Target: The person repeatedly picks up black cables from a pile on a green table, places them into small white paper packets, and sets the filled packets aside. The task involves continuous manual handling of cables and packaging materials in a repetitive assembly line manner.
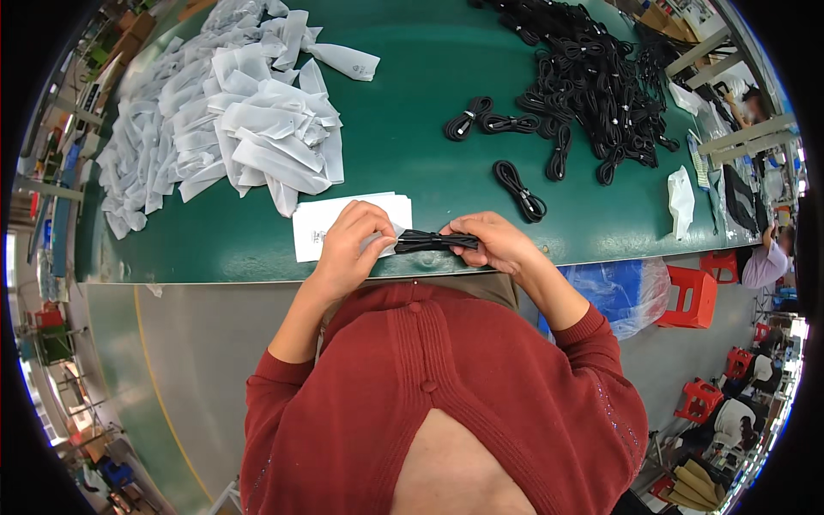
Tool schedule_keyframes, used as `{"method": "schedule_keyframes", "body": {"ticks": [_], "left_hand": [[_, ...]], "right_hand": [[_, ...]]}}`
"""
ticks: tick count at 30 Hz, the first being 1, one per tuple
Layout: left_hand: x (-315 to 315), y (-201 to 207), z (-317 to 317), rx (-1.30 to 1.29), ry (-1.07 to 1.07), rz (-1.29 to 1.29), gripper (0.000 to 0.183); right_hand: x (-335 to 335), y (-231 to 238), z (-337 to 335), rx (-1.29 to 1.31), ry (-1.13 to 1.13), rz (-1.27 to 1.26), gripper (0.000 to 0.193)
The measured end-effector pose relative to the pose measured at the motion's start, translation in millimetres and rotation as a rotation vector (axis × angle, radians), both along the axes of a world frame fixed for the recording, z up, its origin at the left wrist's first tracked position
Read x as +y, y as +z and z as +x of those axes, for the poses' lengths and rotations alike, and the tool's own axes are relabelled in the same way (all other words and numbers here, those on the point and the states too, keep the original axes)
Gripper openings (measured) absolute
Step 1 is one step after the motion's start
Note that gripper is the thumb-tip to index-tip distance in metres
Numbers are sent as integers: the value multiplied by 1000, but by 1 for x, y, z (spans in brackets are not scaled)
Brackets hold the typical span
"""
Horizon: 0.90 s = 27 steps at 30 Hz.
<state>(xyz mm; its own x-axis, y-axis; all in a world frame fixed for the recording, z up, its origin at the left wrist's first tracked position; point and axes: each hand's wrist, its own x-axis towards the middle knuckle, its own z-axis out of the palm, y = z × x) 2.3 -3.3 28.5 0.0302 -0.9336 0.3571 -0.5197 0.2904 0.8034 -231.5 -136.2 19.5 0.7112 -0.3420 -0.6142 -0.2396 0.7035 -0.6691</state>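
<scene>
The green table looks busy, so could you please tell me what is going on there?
At the near edge of the green table, the person's right hand holds one end of a tied black cable bundle. The left hand, at its other end, pinches what looks like a translucent white pouch, above some white sheets. Farther back lie a heap of whitish pouches on the left and a pile of black cables on the right.
</scene>
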Motion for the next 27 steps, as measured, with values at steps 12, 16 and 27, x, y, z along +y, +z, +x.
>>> {"method": "schedule_keyframes", "body": {"ticks": [12, 16, 27], "left_hand": [[2, -12, 3, 54, 100, 44, 10], [2, -2, 6, 113, 232, -38, 9], [-2, -21, 4, 194, 299, 21, 7]], "right_hand": [[23, 10, 11, 123, 75, -769, 26], [6, 33, 2, -57, -217, -871, 15], [-2, 9, -8, 391, 146, -1901, 34]]}}
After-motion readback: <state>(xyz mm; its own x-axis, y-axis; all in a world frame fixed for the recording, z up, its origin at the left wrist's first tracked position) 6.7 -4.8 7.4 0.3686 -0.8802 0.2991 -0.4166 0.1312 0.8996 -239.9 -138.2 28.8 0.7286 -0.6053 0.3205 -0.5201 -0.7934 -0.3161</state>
